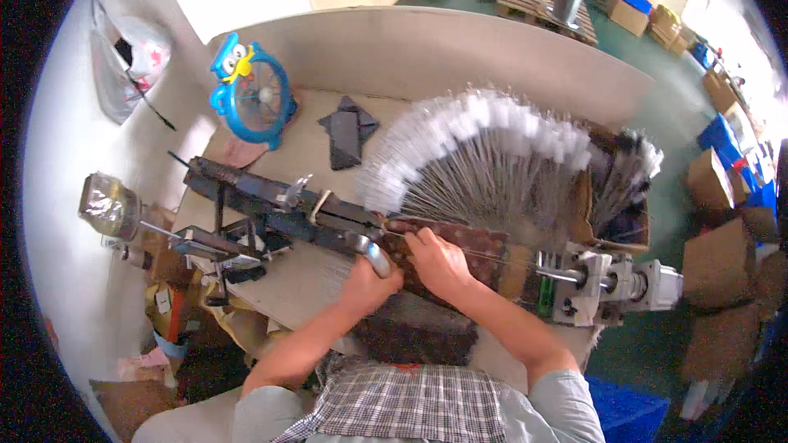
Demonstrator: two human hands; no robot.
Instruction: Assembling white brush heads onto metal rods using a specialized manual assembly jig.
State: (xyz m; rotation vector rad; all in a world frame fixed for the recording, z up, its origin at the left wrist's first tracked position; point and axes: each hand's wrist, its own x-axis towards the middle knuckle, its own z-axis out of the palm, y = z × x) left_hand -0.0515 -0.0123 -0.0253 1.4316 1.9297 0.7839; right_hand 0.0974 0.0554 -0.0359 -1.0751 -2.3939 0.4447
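My left hand point(371, 285) is wrapped round a shiny curved metal handle point(376, 256) beside the near end of a long dark metal rail point(271, 203). Close to its right, my right hand point(441, 265) is closed, fingertips pinched at the rail's end on what looks like a thin wire; the fingers partly hide it. Under the hands lies a dark reddish-brown patterned cloth point(484, 248). Beyond them, many wire-stemmed brushes point(492, 135) with white bristle heads spread out in a fan, heads facing away from me.
A motor unit with a shaft point(616, 283) stands at the table's right end. Behind it is a cardboard box point(584, 209) holding more brushes. Farther back sit a blue cartoon fan point(261, 98) and a dark phone-like slab point(345, 141). A low partition point(460, 49) edges the table.
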